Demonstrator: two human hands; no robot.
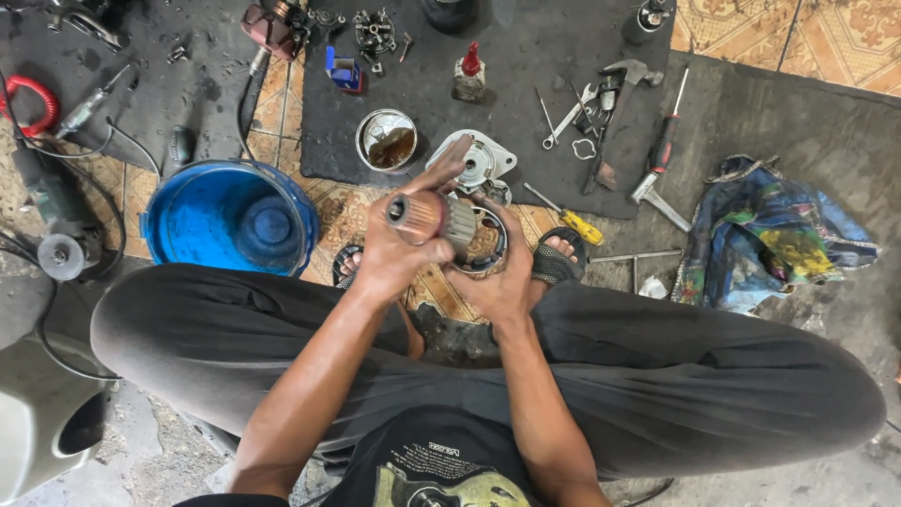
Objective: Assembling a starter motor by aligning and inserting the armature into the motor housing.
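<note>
Far to the left of the motor part lies a red coiled hose [28,101], and nearer on that side stands a round blue plastic bucket [230,218] with smooth walls. The left hand [399,246] is closed tight around the motor part [430,216], a short copper-coloured cylinder with a ribbed grey band. Its long way runs left to right, with one round end facing left. The right hand [497,277] sits just right of the motor part and grips a dark metal ring [481,246] that touches its right end, so both hands are close together and each is clamped on a piece. Just above the motor part are a shiny tin can [387,141] with brown liquid and a pale metal cover [479,158]. Further right lie a yellow-handled screwdriver [563,214], a hammer [619,103], and a crumpled colourful rag [774,235].
</note>
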